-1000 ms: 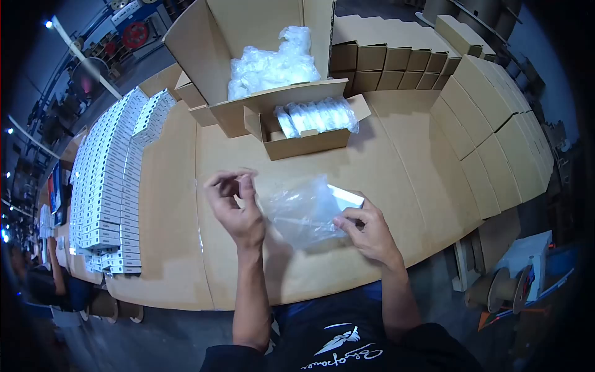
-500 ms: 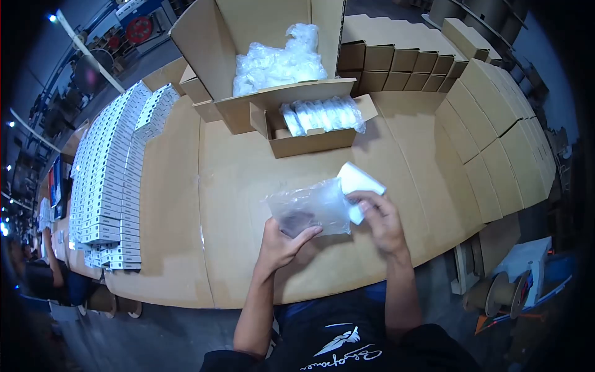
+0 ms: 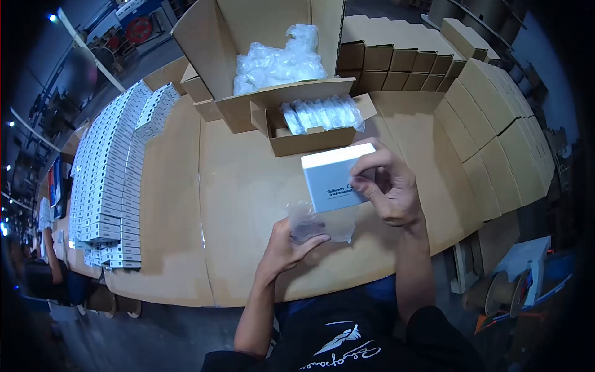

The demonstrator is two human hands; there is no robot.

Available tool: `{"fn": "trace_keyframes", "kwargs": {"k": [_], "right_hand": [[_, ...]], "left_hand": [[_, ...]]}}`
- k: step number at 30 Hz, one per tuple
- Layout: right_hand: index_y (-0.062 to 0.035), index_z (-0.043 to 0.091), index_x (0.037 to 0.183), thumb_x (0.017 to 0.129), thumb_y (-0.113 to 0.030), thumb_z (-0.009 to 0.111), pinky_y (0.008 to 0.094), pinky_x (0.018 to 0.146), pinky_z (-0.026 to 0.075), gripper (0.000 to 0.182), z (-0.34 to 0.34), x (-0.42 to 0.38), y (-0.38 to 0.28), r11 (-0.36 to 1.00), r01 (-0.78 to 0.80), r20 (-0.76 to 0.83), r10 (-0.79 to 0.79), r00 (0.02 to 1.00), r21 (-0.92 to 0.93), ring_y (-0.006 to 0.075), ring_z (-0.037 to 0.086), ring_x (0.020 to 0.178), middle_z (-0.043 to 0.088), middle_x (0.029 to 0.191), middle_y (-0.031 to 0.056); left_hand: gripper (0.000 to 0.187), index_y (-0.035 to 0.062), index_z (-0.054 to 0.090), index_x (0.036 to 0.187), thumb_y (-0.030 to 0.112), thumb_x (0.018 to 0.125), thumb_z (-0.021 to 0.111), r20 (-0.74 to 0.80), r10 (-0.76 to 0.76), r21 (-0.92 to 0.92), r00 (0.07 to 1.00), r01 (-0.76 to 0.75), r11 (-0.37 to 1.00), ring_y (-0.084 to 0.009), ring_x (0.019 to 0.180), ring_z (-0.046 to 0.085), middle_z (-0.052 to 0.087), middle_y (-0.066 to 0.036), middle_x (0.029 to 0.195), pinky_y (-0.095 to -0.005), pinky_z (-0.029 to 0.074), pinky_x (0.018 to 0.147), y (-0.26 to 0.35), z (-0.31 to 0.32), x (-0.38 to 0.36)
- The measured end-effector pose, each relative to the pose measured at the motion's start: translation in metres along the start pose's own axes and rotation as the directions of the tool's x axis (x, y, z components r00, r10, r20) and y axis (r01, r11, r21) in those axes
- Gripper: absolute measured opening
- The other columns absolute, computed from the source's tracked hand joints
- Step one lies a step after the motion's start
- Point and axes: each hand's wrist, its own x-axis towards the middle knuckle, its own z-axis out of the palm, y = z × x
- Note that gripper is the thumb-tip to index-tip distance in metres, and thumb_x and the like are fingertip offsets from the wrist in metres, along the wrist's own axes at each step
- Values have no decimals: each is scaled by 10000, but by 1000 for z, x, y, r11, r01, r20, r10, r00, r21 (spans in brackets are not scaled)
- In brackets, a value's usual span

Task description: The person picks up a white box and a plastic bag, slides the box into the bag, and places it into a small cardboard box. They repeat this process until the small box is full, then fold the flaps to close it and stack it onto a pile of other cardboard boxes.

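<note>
My right hand [image 3: 396,189] grips a white box [image 3: 327,177] at its right side, thumb and fingers closed on it. Dark print on the face toward me reads "Telkom Indonesia". Below, my left hand [image 3: 285,248] pinches a clear plastic bag [image 3: 341,226] at its left side. The lower edge of the box overlaps the top of the bag in this view. Just beyond stands an open small carton [image 3: 313,146], holding a row of plastic-wrapped packs [image 3: 322,116].
Behind the small carton, a large open carton [image 3: 198,46] holds a heap of clear plastic bags [image 3: 279,68]. Stacked white boxes [image 3: 105,180] line the left of the cardboard-covered table [image 3: 242,186]. Brown cartons [image 3: 496,142] are piled right and back. A person [image 3: 52,266] sits far left.
The white box has turned upright, its printed face now toward me, and moved left over the bag. My left hand and the bag have shifted slightly right and down.
</note>
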Motion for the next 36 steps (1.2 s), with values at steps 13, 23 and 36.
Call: {"fn": "trace_keyframes", "kwargs": {"k": [13, 23, 36], "right_hand": [[-22, 642, 997, 857, 153, 604, 299, 811, 512, 228, -2, 11, -6, 1000, 2, 80, -1, 997, -14, 186, 582, 933, 548, 1030, 92], [-13, 661, 936, 780, 118, 602, 333, 801, 498, 212, -9, 13, -6, 998, -46, 205, 54, 977, -46, 233, 606, 910, 597, 952, 94], [20, 701, 1227, 1078, -229, 507, 355, 1003, 504, 349, 17, 1, 4, 937, -324, 112, 311, 944, 127, 210, 658, 1113, 705, 1174, 141]], "left_hand": [[381, -33, 708, 1102, 124, 803, 885, -10, 89, 73, 996, -88, 994, -260, 902, 742, 758, -165, 993, -368, 575, 821, -1, -3, 1], [424, -36, 691, 1140, 133, 804, 887, -35, 43, 56, 998, -41, 998, -247, 907, 747, 763, -176, 998, -367, 574, 828, -5, 0, 2], [505, -57, 641, 1221, 116, 814, 886, -89, -69, -96, 994, 61, 994, -209, 995, 724, 754, -147, 1094, -355, 572, 899, -5, 0, 3]]}}
